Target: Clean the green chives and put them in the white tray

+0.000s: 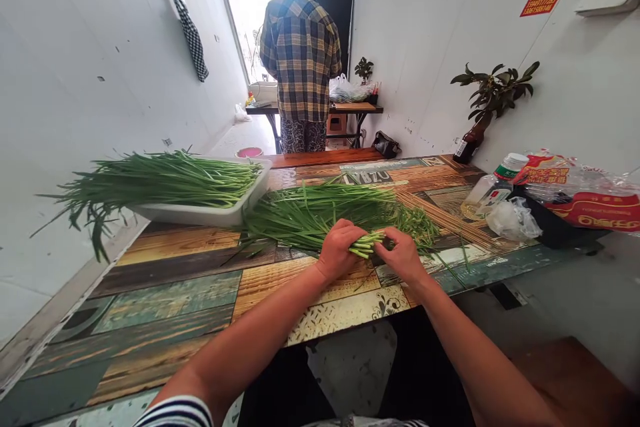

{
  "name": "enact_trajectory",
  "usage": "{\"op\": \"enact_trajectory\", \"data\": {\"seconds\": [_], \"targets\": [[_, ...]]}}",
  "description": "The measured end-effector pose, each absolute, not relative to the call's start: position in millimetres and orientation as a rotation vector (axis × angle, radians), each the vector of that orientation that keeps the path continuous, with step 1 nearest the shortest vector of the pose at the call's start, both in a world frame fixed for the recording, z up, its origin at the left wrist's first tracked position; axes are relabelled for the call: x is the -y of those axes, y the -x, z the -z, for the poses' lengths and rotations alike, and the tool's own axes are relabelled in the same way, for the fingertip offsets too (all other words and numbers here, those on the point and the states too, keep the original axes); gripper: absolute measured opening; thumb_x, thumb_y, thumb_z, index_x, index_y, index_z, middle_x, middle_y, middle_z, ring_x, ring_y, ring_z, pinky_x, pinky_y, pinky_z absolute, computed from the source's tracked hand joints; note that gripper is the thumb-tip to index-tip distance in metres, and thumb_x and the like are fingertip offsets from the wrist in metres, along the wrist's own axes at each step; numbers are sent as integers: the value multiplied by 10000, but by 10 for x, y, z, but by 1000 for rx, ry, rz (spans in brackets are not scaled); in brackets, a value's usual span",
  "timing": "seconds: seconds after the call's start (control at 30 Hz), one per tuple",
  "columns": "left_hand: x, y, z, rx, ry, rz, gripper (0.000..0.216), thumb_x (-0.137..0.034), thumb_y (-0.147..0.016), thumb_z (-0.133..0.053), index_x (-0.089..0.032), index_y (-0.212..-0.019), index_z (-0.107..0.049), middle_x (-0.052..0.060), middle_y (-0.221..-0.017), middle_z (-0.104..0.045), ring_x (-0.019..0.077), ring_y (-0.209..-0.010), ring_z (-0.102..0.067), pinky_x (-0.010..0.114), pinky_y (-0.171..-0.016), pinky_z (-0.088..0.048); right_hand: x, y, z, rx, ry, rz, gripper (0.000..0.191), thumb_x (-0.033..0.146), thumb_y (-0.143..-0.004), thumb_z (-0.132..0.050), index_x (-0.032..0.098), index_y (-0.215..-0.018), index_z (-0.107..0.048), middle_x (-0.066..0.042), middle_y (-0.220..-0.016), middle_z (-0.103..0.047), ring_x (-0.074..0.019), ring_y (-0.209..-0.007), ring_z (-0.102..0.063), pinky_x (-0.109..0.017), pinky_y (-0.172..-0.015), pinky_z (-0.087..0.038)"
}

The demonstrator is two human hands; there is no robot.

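Tabletop (180,307) under greens (320,207), white walls (410,27), perhaps a doorway (245,7)

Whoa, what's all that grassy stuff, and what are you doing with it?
A person sits at a patterned table with a small bunch of long green stalks gripped in the left hand. The right hand is at the pale stem ends. A loose green pile lies just beyond the hands, and more greens fill a white tray on the left, leaves hanging over its side. Farther back, someone in a plaid shirt stands facing away.
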State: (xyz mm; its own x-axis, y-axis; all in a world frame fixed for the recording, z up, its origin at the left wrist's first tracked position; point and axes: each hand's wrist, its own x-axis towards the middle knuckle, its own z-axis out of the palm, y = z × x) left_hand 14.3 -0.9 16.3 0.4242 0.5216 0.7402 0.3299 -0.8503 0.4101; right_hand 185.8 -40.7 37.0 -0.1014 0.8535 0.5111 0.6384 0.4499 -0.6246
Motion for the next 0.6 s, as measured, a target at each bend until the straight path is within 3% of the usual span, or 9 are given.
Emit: {"op": "enact_trajectory", "data": {"seconds": [0.23,0.37,0.5,0.6], "targets": [[8,-145,-174,-819,-2498,-1286,192,-264,-857,-491,-171,-860,-660,63,-808,-658,181,-801,-522,321,-759,-429,297,-2132,-223,1910,1361,-372,225,365,-820,-580,179,-707,-640,-12,-667,-597,-144,-625,-518,-258,-585,-396],[0,-153,-144,-814,-2476,-1281,167,-226,-833,-503,-172,-859,-659,59,-802,-669,184,-824,-552,312,-755,-445,277,-2354,-332,1815,1487,-235,274,411,-847,-518,182,-835,-669,-45,-756,-640,-175,-677,-558,-295,-638,-442],[-5,-158,-101,-871,-2470,-1271,149,-257,-793,-585,-168,-868,-677,55,-759,-669,186,-766,-564,304,-695,-446,379,-2302,-532,1874,1396,19,291,303,-842,-472,199,-1043,-655,-100,-1002,-640,-236,-901,-580,-373,-784,-462],[-7,-161,-87,-888,-2487,-1256,154,-258,-786,-594,-159,-865,-681,57,-731,-660,187,-737,-556,306,-681,-439,459,-2160,-599,2101,1244,72,243,235,-845,-468,195,-964,-676,-97,-1009,-640,-226,-933,-561,-367,-817,-450]]}}
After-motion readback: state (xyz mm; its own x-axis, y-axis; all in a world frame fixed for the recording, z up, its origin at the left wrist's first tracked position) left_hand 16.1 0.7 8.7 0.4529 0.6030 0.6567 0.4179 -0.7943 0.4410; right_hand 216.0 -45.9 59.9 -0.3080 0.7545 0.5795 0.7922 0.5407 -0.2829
